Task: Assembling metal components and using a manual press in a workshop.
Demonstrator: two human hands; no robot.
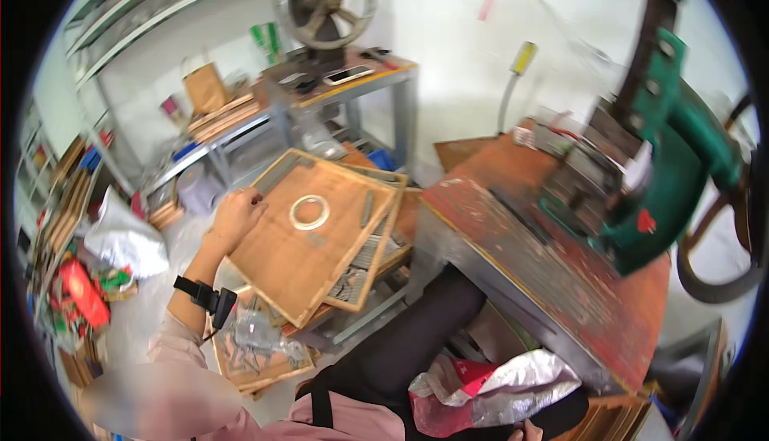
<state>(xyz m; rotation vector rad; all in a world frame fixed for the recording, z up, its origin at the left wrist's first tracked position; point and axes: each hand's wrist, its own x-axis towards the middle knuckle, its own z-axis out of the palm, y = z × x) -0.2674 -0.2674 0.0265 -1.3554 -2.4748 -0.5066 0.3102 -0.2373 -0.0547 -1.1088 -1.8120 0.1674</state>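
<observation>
My left hand (238, 215) is over the left edge of a shallow wooden tray (280, 257), its fingers curled in. What they hold, if anything, is too small to make out. In the tray lie a pale ring (309, 212), a grey strip of small parts (276, 170) along the far left edge, and a thin grey piece at the right. Of my right hand (525, 432), only fingertips show at the bottom edge, drawn together beside a silver and red plastic bag (501, 397) on my lap. Whatever they hold is hidden.
A green hand press (665, 177) stands on the worn red-brown bench (553, 281) at right. Another tray (352, 285) with metal parts lies under the first. Below is a wooden tray with a clear plastic bag (260, 334). Behind stands a handwheel machine (330, 8) beside a phone (349, 75).
</observation>
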